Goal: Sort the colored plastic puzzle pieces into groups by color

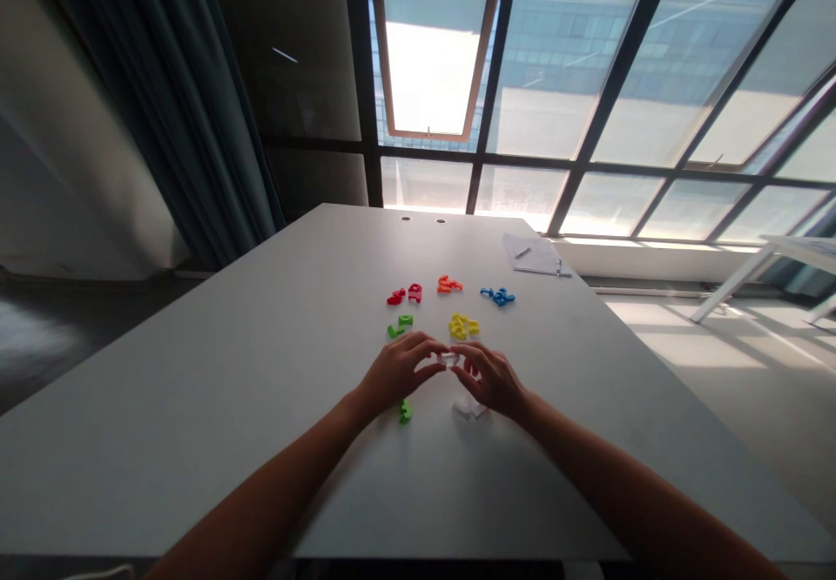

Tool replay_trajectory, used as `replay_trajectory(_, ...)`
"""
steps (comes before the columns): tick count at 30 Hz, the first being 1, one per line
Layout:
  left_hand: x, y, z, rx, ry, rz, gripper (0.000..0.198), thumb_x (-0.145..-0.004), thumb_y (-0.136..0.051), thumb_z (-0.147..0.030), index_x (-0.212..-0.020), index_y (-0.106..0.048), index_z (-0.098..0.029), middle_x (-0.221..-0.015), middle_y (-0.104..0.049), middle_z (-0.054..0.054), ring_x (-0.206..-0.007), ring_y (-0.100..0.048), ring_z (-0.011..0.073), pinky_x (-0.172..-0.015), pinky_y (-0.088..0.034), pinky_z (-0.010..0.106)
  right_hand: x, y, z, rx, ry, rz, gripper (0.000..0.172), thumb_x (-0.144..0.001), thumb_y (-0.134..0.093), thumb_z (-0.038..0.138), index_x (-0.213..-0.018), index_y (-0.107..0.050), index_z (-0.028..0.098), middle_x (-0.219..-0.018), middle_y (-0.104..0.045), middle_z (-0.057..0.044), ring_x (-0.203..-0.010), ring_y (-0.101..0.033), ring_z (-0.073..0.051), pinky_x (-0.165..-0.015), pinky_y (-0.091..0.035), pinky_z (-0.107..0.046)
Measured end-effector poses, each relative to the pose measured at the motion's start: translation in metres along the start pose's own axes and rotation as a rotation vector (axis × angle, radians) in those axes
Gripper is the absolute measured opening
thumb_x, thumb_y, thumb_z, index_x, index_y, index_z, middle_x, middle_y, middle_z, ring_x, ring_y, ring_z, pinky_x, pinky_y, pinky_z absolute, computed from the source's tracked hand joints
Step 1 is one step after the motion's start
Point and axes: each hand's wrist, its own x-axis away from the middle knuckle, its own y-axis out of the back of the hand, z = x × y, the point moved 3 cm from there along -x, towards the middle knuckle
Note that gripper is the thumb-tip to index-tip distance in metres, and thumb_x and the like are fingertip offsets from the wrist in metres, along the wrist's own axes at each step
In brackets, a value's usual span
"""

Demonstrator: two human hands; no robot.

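From here, the left hand [395, 371] and right hand [489, 380] grip a clear plastic piece [448, 358] between their fingertips over a white table [196, 441], beside a green letter [405, 412] and clear pieces [468, 408], with red letters [405, 294], orange letters [449, 285], blue letters [497, 296] and yellow letters [462, 327] beyond, no writing legible.
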Motion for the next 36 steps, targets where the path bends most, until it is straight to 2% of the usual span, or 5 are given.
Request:
replay_trajectory(16,0.005,-0.004,0.010,0.067,0.034,0.055,0.024,-0.099,-0.063,-0.032,-0.121,-0.063,-0.023,-0.106,-0.068,0.003,-0.079,-0.066,0.0113,-0.072,-0.056,0.024,0.001,0.002,-0.006,0.009,0.002,0.023,0.025,-0.101,-0.062,0.029,-0.125,-0.059,0.021,-0.113,-0.074,-0.010,-0.064,-0.068,-0.011,-0.060,-0.055,-0.024)
replay_trajectory(22,0.007,-0.009,0.015,0.027,0.150,0.122,0.059,-0.096,-0.065,-0.030,-0.150,-0.040,-0.029,-0.122,-0.069,0.005,-0.091,-0.070,0.0157,-0.075,-0.061,0.030,-0.002,0.011,-0.015,0.047,-0.001,0.074,0.027,-0.100,-0.060,0.027,-0.126,-0.055,0.021,-0.119,-0.071,-0.011,-0.070,-0.069,-0.013,-0.066,-0.057,-0.027)
replay_trajectory(28,0.012,-0.011,0.026,0.014,0.218,0.189,0.062,-0.093,-0.067,-0.027,-0.149,-0.042,-0.030,-0.126,-0.068,0.005,-0.098,-0.070,0.0169,-0.078,-0.061,0.031,0.007,0.039,-0.087,0.313,-0.330,-0.070,0.020,-0.094,-0.059,0.028,-0.111,-0.060,0.018,-0.113,-0.068,-0.013,-0.087,-0.067,-0.022,-0.080,-0.055,-0.036)
replay_trajectory(32,0.011,-0.009,0.026,-0.007,0.221,0.212,0.046,-0.093,-0.066,-0.027,-0.138,-0.056,-0.029,-0.116,-0.072,0.002,-0.095,-0.070,0.0167,-0.079,-0.059,0.030,0.025,0.044,-0.133,0.419,-0.594,0.096,0.018,-0.086,-0.061,0.025,-0.101,-0.065,0.016,-0.099,-0.071,-0.012,-0.095,-0.064,-0.027,-0.092,-0.048,-0.039)
replay_trajectory(36,0.009,-0.009,0.022,-0.019,0.220,0.261,0.030,-0.094,-0.065,-0.028,-0.124,-0.067,-0.028,-0.109,-0.074,0.001,-0.091,-0.070,0.0164,-0.077,-0.056,0.028,0.035,0.043,-0.145,0.453,-0.817,0.254,0.023,-0.086,-0.061,0.029,-0.104,-0.069,0.018,-0.104,-0.073,-0.010,-0.102,-0.064,-0.028,-0.091,-0.043,-0.037)
